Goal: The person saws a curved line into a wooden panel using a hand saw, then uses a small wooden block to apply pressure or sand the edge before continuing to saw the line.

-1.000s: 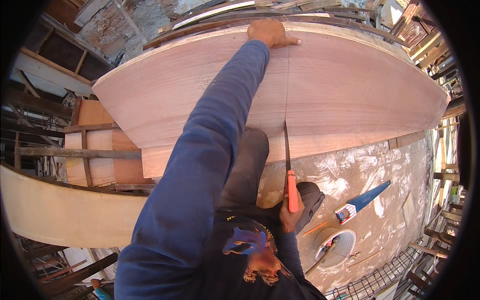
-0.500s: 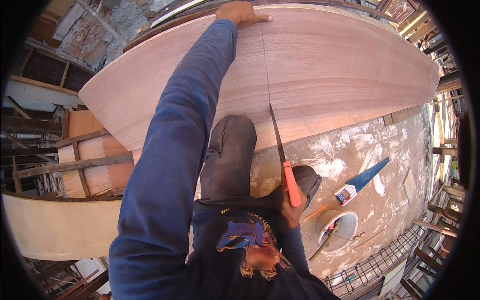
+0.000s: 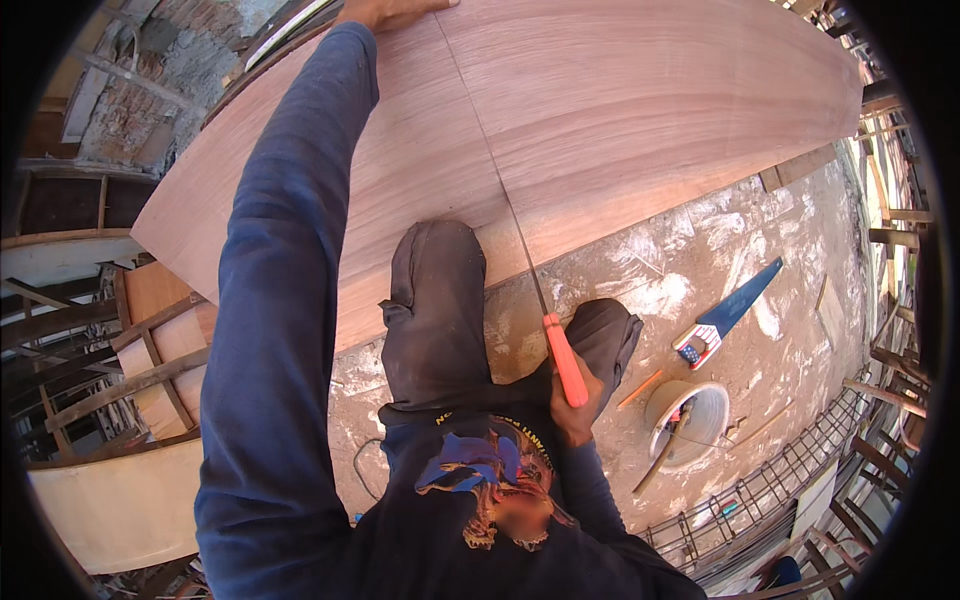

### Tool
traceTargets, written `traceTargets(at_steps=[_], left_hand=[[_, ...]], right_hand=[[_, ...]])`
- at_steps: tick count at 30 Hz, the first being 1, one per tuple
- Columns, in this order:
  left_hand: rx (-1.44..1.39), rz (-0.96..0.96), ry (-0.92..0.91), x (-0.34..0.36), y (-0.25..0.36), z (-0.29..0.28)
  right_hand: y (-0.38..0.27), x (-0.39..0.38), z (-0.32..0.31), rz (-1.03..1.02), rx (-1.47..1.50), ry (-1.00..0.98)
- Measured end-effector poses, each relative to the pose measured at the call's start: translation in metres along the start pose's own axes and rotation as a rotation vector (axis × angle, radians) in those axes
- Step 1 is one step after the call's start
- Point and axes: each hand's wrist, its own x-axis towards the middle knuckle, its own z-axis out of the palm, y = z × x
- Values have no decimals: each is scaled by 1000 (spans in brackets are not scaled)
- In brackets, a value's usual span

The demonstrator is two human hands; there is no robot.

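Observation:
The large curved pinkish plywood board (image 3: pixel 650 80) spans the upper view, with a thin line running across it. My left hand (image 3: pixel 390 12), partly cut off by the top of the view, grips its far edge with the thumb along the surface. My right hand (image 3: pixel 572 405) is closed round the orange handle of a handsaw (image 3: pixel 562 355), whose narrow dark blade lies along the line at the near edge. My knees (image 3: pixel 435 290) are beneath and beside that edge. A blue-bladed saw (image 3: pixel 740 300) lies on the floor to the right, near an orange stick (image 3: pixel 640 388).
A pale bucket (image 3: pixel 712 430) with tools inside stands right of me. Steel rebar cage (image 3: pixel 700 515) runs along the lower right. Timber frames (image 3: pixel 140 365) and a pale curved panel (image 3: pixel 110 510) fill the left. Loose timbers (image 3: pixel 890 400) line the right side.
The view has turned, so the board and left hand now sit higher and further left. The saw has tilted in the view, its blade still along the line, its handle slightly further left.

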Motion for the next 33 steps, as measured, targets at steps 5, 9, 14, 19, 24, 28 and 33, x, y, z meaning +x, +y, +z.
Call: traceTargets(at_steps=[5,9,14,19,24,28,33], left_hand=[[-41,-84,-149,4,-2,6],[101,-145,-100,4,-2,-4],[103,-78,-73,26,-23,19],[-105,-28,-229,40,-30,22],[-212,-44,-258,34,-25,15],[-91,-25,-142,42,-30,22],[-174,-3,-227,40,-29,20]], right_hand=[[-24,73,25,177,46,-91],[28,133,95,-144,262,115],[21,1,10,-29,67,47],[-13,95,30,67,102,1],[29,165,107,-59,98,38],[22,26,26,14,107,26],[-13,63,15,167,123,-27]])
